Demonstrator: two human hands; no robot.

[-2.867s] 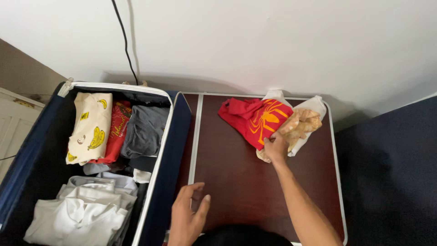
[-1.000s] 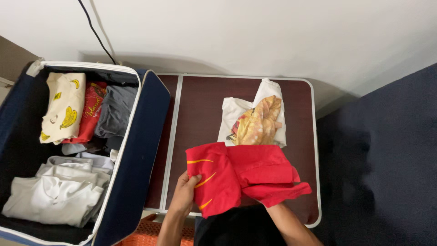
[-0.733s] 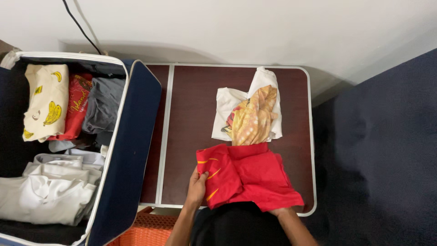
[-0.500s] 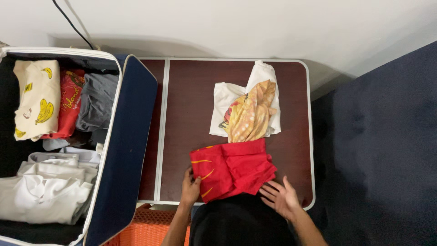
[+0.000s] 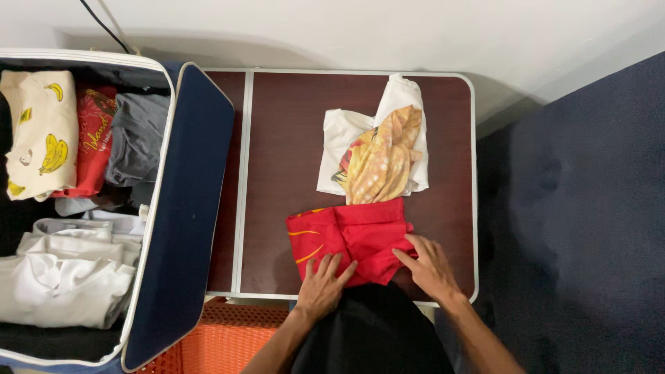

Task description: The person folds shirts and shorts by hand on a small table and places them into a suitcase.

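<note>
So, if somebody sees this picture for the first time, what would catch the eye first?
Probably the bright red shirt at the near edge of the dark brown table, with the left hand and right hand lying flat on it. Next, the open navy suitcase to the left, full of folded clothes.

Even, soft indoor light is being cast from above. The white wall (image 5: 360, 28) is being lit brightly, while the navy floor (image 5: 575, 208) is being left dim. A soft shadow is being thrown behind the table (image 5: 277, 138). No glare is being produced; detail is being kept sharp.
</note>
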